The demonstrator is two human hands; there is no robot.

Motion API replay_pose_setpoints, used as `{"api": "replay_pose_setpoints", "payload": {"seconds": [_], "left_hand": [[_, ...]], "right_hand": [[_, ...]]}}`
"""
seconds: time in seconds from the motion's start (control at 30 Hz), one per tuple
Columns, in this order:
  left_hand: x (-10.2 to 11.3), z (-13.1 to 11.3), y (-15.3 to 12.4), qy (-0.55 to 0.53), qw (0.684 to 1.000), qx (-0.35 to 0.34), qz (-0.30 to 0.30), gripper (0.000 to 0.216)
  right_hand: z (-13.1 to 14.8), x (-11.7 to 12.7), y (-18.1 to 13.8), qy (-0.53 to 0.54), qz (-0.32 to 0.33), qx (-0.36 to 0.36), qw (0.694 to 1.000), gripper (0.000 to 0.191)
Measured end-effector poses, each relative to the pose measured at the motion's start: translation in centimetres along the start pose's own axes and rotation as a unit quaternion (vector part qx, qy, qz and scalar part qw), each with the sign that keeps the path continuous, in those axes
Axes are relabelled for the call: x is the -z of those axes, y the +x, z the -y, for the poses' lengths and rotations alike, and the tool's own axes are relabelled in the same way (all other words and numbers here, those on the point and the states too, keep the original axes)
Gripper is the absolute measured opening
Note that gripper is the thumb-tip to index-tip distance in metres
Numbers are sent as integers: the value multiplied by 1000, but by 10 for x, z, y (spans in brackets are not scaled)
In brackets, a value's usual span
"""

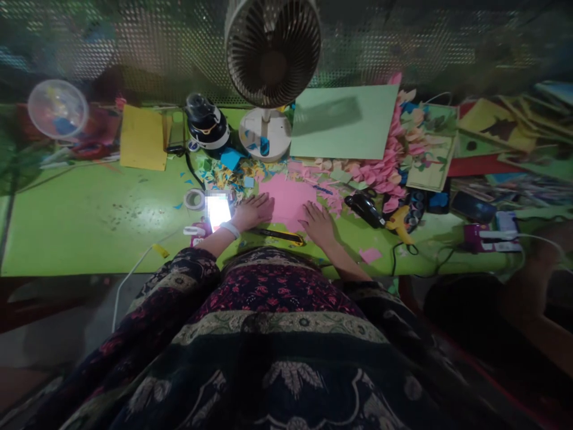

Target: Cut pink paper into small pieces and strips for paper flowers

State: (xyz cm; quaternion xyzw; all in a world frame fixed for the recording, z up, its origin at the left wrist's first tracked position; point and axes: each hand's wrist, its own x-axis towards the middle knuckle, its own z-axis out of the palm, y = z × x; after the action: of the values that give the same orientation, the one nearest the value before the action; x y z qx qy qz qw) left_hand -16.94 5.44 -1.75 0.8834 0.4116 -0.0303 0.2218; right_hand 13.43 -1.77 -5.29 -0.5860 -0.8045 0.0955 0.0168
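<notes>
A pink paper sheet (289, 200) lies on the green table (89, 221) in front of me. My left hand (255, 210) rests flat on its left edge, fingers stretched out. My right hand (317, 222) lies flat on its lower right corner, fingers spread. A yellow and black cutter knife (281, 235) lies just below the sheet, between my wrists. A lit phone (218, 210) lies left of my left hand.
A standing fan (271, 60) is at the back centre, with a green card (344, 122) to its right. Pink paper petals (380, 170), black scissors (364, 209), a yellow glue gun (400, 222), a tape roll (194, 199) and a power strip (492, 237) lie about.
</notes>
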Motion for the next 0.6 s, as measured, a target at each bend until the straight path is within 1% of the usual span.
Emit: {"api": "replay_pose_setpoints", "payload": {"seconds": [0.17, 0.23, 0.43, 0.6], "left_hand": [[-5, 2, 0, -1, 1000, 2, -4, 62], [-5, 4, 1, -8, 1000, 1, -7, 60], [-7, 11, 2, -32, 999, -11, -33, 46], [-9, 14, 1, -36, 998, -27, -46, 50]], "right_hand": [[-5, -6, -2, 21, -39, 12, 999, 45], [-7, -6, 0, 35, -47, 10, 998, 44], [-12, 5, 4, 47, -31, 1, 998, 45], [-9, 16, -1, 55, -32, 3, 998, 43]]}}
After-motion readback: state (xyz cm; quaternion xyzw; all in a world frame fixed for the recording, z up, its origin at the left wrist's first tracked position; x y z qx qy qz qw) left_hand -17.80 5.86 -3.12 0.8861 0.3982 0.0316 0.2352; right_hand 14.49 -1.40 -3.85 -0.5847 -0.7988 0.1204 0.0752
